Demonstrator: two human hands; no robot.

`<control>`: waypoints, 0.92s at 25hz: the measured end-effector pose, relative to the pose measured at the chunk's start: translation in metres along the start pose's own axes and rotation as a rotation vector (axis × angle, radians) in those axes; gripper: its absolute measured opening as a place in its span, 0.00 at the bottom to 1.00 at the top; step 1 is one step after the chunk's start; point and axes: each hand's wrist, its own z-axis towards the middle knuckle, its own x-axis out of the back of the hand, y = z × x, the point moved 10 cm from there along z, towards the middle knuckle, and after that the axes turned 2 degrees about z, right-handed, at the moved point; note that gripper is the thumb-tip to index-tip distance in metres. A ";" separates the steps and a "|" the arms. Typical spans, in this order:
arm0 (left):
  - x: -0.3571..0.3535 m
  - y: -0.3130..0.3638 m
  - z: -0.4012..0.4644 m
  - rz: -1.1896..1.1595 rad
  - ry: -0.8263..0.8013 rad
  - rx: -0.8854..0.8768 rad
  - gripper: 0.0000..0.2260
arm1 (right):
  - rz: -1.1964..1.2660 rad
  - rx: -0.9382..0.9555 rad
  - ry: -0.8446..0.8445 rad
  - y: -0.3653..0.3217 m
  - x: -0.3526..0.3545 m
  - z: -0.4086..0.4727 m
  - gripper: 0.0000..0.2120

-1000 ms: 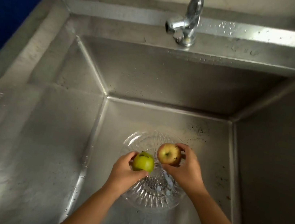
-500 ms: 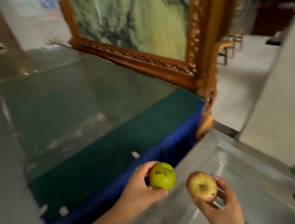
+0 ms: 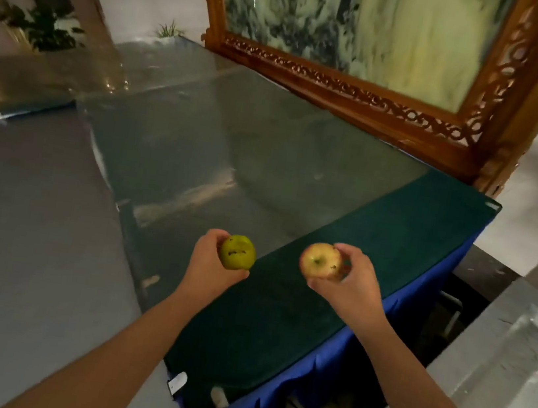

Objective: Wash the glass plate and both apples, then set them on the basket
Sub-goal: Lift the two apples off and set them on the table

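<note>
A person's two bare forearms are reaching forward over a glass-topped table covered with a dark green cloth and a blue skirt. The left hand is gripping a green apple, fingers and thumb curled round its left and lower sides; dark blemishes are showing on the skin facing the camera. The right hand is holding a red and yellow apple between thumb and curled fingers, its stem hollow turned toward the viewer. The two apples are being held apart from each other, in the air above the near right part of the table.

A carved wooden frame around a green and white marbled panel is standing at the table's far edge. The steel sink surround is showing at the lower right, well to the side of the hands. Neither the glass plate nor the basket is appearing in view, so where the fruit is heading cannot be told.

Risks, as a judgement: if the apples are wet, either could be slipping out of a one-handed grip and dropping onto the glass top, bruising the fruit or chipping the pane. The view is looking blurred, suggesting a fast turn, which could be loosening the hold. Setting round fruit down on smooth glass could also be letting it roll off the edge
</note>
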 end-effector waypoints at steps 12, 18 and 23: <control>-0.035 -0.055 0.015 -0.042 -0.143 0.001 0.29 | -0.169 -0.044 -0.042 0.026 -0.078 0.034 0.36; -0.028 -0.067 0.009 -0.214 -0.230 0.140 0.31 | -0.100 -0.117 -0.109 0.024 -0.061 0.019 0.43; -0.016 -0.026 -0.026 -0.384 -0.112 0.190 0.25 | 0.208 -0.109 0.035 0.039 0.016 -0.039 0.27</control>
